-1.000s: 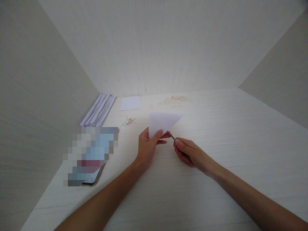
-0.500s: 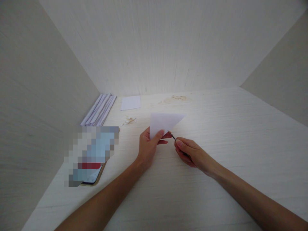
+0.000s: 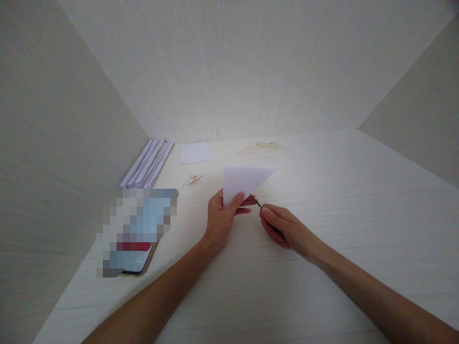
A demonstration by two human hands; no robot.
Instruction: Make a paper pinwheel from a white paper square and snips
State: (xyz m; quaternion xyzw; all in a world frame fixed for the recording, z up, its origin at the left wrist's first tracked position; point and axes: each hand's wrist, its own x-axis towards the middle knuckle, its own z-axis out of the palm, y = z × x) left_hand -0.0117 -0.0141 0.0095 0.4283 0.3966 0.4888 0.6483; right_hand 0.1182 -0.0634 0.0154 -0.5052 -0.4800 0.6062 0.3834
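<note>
My left hand (image 3: pixel 223 219) pinches a white folded sheet of paper (image 3: pixel 243 180) at its lower edge, thumb on top and fingers beneath. The paper has a straight left side and tapers to a point at the right. My right hand (image 3: pixel 281 224) is closed around what look like small dark scissors (image 3: pixel 256 201). Their thin pointed tip reaches up and left to the paper's lower slanted edge, close to my left fingertips. The handles are mostly hidden in my right palm. Whether the blades are apart is too small to tell.
A phone (image 3: pixel 143 262), largely pixelated, lies at the left on the white surface (image 3: pixel 358 200). Behind it, folded papers (image 3: pixel 147 165) are stacked along the left wall. A flat white sheet (image 3: pixel 194 153) lies near the back wall. Brownish worn marks (image 3: pixel 193 180) show on the surface.
Almost nothing differs. The paper has shifted very slightly left and up at its tip; both hands keep their grip and place.
</note>
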